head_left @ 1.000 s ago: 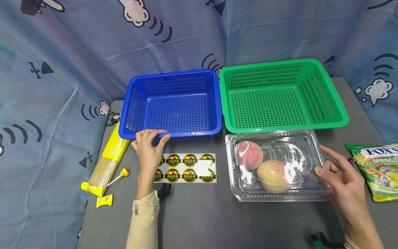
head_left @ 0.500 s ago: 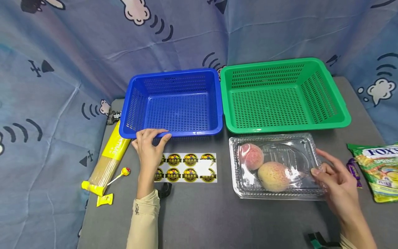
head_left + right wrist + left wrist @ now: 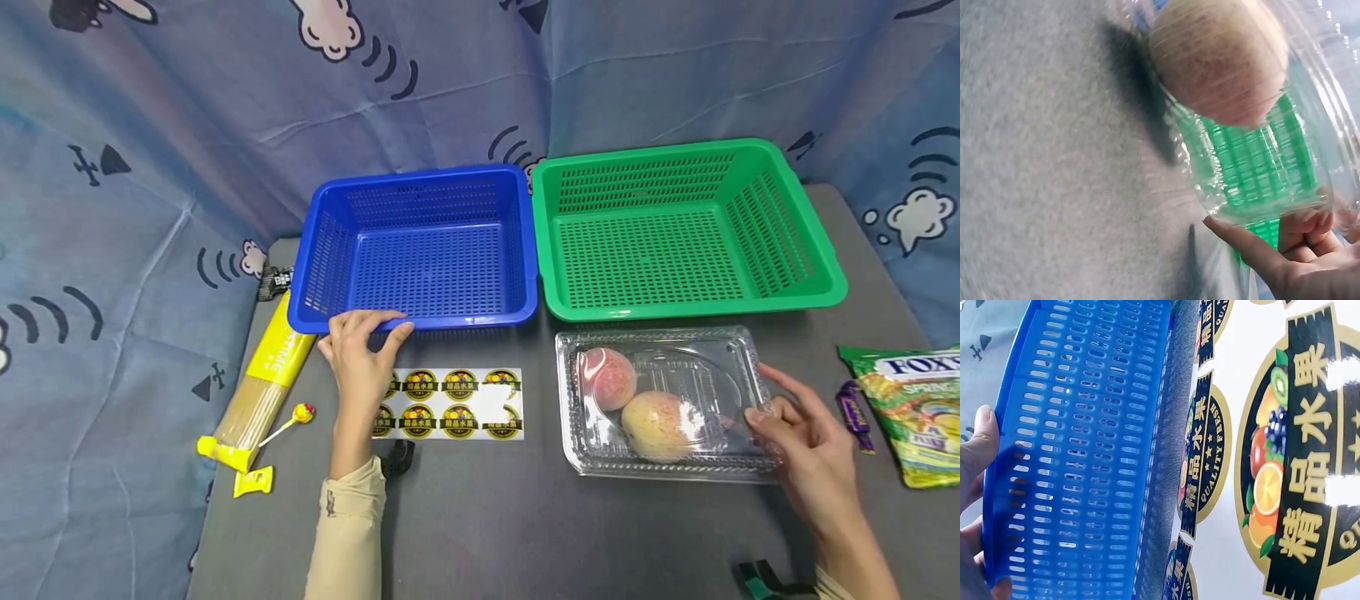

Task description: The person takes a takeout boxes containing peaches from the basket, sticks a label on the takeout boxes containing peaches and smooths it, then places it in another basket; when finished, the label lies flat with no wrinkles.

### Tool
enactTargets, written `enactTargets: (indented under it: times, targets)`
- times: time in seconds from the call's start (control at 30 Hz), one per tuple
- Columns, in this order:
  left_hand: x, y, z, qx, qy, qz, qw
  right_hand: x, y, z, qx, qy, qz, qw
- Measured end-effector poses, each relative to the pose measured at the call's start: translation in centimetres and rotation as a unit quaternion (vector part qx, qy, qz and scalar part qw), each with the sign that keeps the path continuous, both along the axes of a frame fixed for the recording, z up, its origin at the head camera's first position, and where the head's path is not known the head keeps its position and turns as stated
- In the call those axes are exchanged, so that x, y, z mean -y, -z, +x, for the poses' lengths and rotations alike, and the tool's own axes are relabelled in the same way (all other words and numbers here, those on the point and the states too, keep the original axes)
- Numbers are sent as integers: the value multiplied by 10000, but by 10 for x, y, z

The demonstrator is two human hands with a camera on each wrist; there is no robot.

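My left hand (image 3: 360,358) pinches the near rim of the blue basket (image 3: 420,267), its thumb outside; in the left wrist view fingers (image 3: 985,440) show at the rim. My right hand (image 3: 813,458) grips the right end of a clear plastic clamshell box (image 3: 720,342), its lid down. Inside lie two peaches, a pink peach (image 3: 607,379) and a yellowish peach (image 3: 660,425). The right wrist view shows one peach (image 3: 1219,56) through the clear wall, with a shadow on the table below. Beside my left hand lies a sheet of round fruit stickers (image 3: 459,404).
The green basket (image 3: 652,312) stands beside the blue one, behind the clamshell box. To the left are a noodle packet (image 3: 262,367), a lollipop (image 3: 303,413) and a yellow-wrapped sweet (image 3: 253,482). A purple-wrapped sweet (image 3: 855,417) and a green FOX'S bag (image 3: 918,425) lie right.
My right hand has shifted left and the clamshell box has moved slightly down, away from the green basket's rim. The purple-wrapped sweet has come into view. My left hand stays on the blue basket.
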State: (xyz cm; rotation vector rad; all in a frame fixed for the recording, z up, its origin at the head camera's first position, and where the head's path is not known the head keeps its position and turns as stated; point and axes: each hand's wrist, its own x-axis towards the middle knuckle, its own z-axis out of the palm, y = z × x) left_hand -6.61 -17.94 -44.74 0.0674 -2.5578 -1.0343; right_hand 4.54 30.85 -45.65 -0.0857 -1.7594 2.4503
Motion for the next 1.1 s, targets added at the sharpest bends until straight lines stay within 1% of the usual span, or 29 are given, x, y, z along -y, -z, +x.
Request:
enactTargets:
  times: [0.1, 0.2, 0.27, 0.37, 0.53, 0.6, 0.67, 0.8, 0.9, 0.97, 1.1]
  targets:
    - [0, 0, 0, -3, -4, -4, 10000, 0, 0, 1, 173, 121, 386, 9990]
    - [0, 0, 1, 13, 2, -7, 10000, 0, 0, 2, 327, 301, 905, 9949]
    - [0, 0, 1, 27, 8, 0, 10000, 0, 0, 3, 441, 416, 1343, 9891]
    - [0, 0, 1, 50, -7, 3, 10000, -2, 1, 4, 584, 437, 1933, 9784]
    - [0, 1, 0, 64, -16, 8, 10000, -6, 5, 6, 856, 364, 2912, 9521]
    - [0, 1, 0, 57, 1, 18, 10000, -8, 6, 6, 883, 346, 3173, 9436]
    - [0, 0, 0, 69, 21, 35, 10000, -8, 7, 6, 881, 349, 3329, 9382]
    - [0, 1, 1, 14, 12, 197, 9998, -9, 7, 5, 873, 333, 3502, 9320]
    - [0, 3, 4, -225, -63, 427, 9988, -9, 7, 6, 885, 313, 3622, 9274]
    - [-1, 5, 6, -491, -190, 544, 9971, -9, 7, 6, 899, 315, 3723, 9232]
    - [-2, 9, 15, -1111, -621, 628, 9899, -9, 7, 6, 932, 317, 3789, 9202]
